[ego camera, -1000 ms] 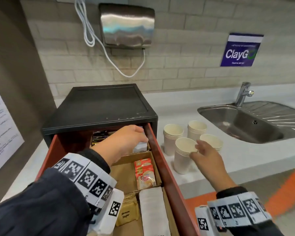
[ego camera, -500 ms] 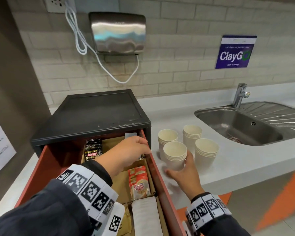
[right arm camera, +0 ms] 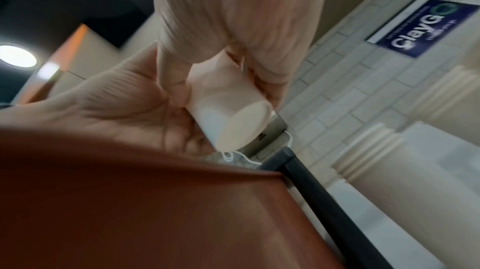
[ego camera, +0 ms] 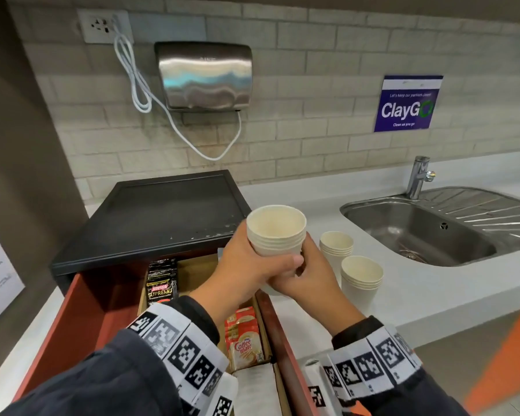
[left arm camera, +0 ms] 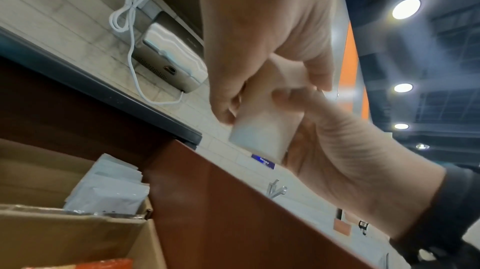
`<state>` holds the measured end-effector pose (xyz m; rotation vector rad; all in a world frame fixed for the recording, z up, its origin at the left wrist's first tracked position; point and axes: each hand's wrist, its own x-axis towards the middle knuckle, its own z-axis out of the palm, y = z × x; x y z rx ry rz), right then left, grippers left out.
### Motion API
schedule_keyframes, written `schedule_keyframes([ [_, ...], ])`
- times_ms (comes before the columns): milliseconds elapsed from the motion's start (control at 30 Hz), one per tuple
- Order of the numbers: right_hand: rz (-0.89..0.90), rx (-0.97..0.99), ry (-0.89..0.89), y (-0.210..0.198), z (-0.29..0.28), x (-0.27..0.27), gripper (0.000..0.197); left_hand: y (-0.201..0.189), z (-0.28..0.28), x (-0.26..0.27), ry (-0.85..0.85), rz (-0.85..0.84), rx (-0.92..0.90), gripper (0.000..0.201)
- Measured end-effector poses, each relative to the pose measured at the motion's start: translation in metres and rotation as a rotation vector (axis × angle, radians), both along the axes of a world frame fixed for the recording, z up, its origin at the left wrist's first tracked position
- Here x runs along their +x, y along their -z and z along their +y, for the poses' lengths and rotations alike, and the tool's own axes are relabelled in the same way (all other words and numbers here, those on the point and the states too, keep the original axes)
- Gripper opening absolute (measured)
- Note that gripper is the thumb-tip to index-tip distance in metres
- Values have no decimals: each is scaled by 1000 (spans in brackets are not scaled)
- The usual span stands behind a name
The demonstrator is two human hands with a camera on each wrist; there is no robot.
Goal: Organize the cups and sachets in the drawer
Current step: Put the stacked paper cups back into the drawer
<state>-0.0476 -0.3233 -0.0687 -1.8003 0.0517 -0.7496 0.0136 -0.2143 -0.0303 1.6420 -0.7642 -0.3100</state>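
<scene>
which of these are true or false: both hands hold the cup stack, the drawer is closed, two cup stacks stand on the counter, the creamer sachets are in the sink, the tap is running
1. Both hands hold the cup stack. True: the left hand and right hand grip the held cup stack.
2. The drawer is closed. False: the drawer is pulled open.
3. Two cup stacks stand on the counter. True: the near stack and the far stack stand beside the sink.
4. The creamer sachets are in the sink. False: the creamer sachets lie in the drawer.
5. The tap is running. False: no water shows at the tap.
</scene>
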Motion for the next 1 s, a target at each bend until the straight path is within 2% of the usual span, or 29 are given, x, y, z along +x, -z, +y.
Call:
schedule_keyframes([
  [100,-7,-65,31,2,-8,-8,70,-3,4,-1,-112,-23,-161,92],
  [200,-90,-56,325,15,-30,-17,72,-3,17,5,-170,-34,-224,89],
  [267,-97,-29,554,27,-48,-23,81,-3,27,11,-197,-42,-236,88],
  [333,-28,37,717,42,-66,-29,92,-2,38,16,-222,-39,-239,92],
  [400,81,102,787,59,-81,-32,102,-1,47,20,-231,-48,-239,94],
  [567,297,232,723,102,-105,-23,114,2,58,22,-234,-74,-254,89],
  [633,321,264,695,108,-109,-18,108,2,61,23,-236,-77,-245,87],
  [700,336,274,695,104,-110,-14,93,2,64,26,-242,-78,-234,85],
  [800,318,235,701,81,-111,-9,74,-2,74,30,-247,-77,-231,86],
  [900,196,180,614,45,-107,-3,73,-11,93,35,-243,-70,-248,84],
  [1000,44,166,437,-4,-88,0,75,-21,114,44,-262,-48,-307,76],
])
